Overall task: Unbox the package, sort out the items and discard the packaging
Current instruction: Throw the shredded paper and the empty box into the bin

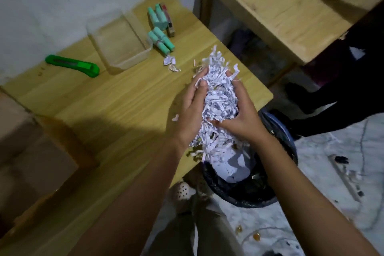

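Note:
Both hands cup a large bundle of white shredded paper [218, 93] over the table's right edge. My left hand [191, 108] presses it from the left, my right hand [243, 114] from the right. Strands hang down over a dark bin [278, 189] lined with a black bag, with white paper lying inside. Several teal tubes [161, 29] lie in two groups at the back of the wooden table [108, 106]. A cardboard box [27, 151] stands at the left edge.
A clear plastic container [118, 41] sits next to the tubes, and a green box cutter [72, 65] lies to its left. Small paper scraps [171, 63] dot the tabletop. A second wooden table [276, 10] stands at the back right. Pale floor lies below.

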